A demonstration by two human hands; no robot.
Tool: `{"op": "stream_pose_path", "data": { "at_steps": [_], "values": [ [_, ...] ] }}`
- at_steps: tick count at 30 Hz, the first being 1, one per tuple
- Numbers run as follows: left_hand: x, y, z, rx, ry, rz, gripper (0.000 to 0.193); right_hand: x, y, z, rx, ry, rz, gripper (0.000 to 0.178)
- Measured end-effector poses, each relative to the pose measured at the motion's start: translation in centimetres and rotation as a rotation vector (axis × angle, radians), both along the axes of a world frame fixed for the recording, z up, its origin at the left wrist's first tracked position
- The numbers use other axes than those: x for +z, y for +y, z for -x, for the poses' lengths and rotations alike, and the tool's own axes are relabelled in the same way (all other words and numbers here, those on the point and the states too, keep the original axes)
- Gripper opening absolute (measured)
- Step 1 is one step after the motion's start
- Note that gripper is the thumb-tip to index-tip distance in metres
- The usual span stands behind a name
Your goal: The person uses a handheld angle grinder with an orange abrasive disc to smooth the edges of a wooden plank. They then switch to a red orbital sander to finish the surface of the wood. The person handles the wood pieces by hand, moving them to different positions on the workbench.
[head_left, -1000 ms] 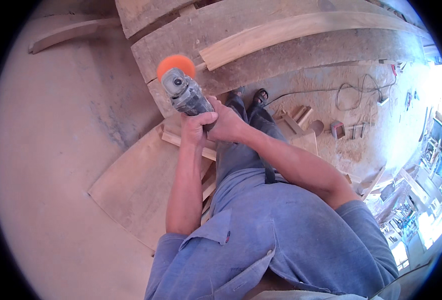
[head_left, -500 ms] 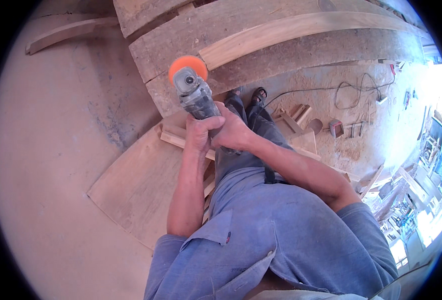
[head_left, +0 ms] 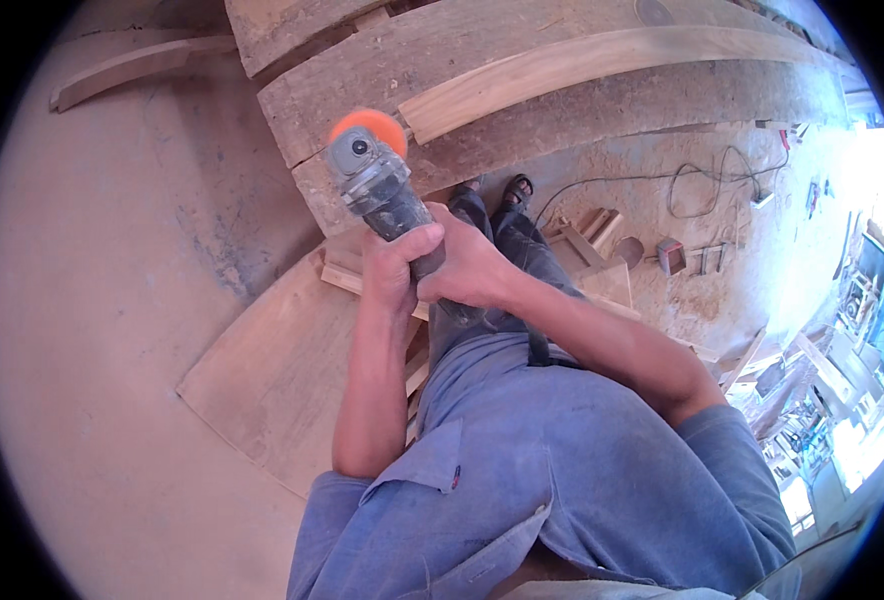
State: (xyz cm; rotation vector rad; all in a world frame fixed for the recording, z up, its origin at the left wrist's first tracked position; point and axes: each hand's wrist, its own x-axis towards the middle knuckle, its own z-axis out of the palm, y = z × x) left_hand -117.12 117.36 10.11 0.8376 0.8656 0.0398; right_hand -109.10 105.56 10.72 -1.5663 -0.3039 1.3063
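Observation:
Both hands grip a dusty grey angle grinder (head_left: 392,205) fitted with an orange disc (head_left: 374,127). My left hand (head_left: 392,262) is closed round its body from the left, thumb laid across the top. From the right, my right hand (head_left: 462,258) wraps the same body. The disc is at the near left end of a long, pale wooden board (head_left: 582,62), which lies on the workbench (head_left: 352,85); whether disc and wood touch, I cannot tell. The rear of the grinder is partly hidden by my hands.
Wood offcuts (head_left: 594,232), a small red box (head_left: 671,256) and a black cable (head_left: 697,215) lie on the dusty floor right of my feet. A broad wooden panel (head_left: 262,370) lies at my left. Another curved wooden piece (head_left: 132,72) rests far left.
The grinder's head has swung a little to the left, its disc shifting with it. My hands keep their hold and have moved only slightly.

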Motion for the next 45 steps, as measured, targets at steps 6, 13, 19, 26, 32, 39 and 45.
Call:
{"op": "stream_pose_path", "data": {
  "at_steps": [6, 13, 19, 26, 32, 39, 45],
  "values": [
    [0.2, -0.2, 0.4, -0.01, 0.029, 0.063, 0.032, 0.7, -0.4, 0.3, -0.03, 0.097, 0.02, 0.093],
    [0.5, 0.3, 0.3, 0.01, 0.05, 0.098, 0.028, 2.6, 0.4, -0.1, -0.003, 0.101, 0.132, 0.08],
    [1.4, 1.4, -0.4, 0.016, 0.086, 0.135, 0.028, 3.9, 1.4, -0.6, -0.032, 0.13, 0.17, 0.08],
    [2.9, 2.8, -0.9, 0.097, 0.146, 0.164, 0.029, 4.0, 3.1, -0.1, -0.064, 0.185, 0.164, 0.064],
    [2.9, 3.0, 0.8, 0.156, 0.125, 0.168, 0.032, 4.0, 3.4, 0.8, -0.005, 0.135, 0.101, 0.053],
    [4.6, 2.6, -0.4, 0.151, 0.104, 0.137, 0.033, 4.5, 3.3, 0.3, 0.006, 0.203, 0.111, 0.075],
    [5.3, 2.2, -1.6, 0.165, 0.177, 0.14, 0.023, 6.1, 3.0, -0.1, -0.115, 0.159, 0.145, 0.039]
  ]
}}
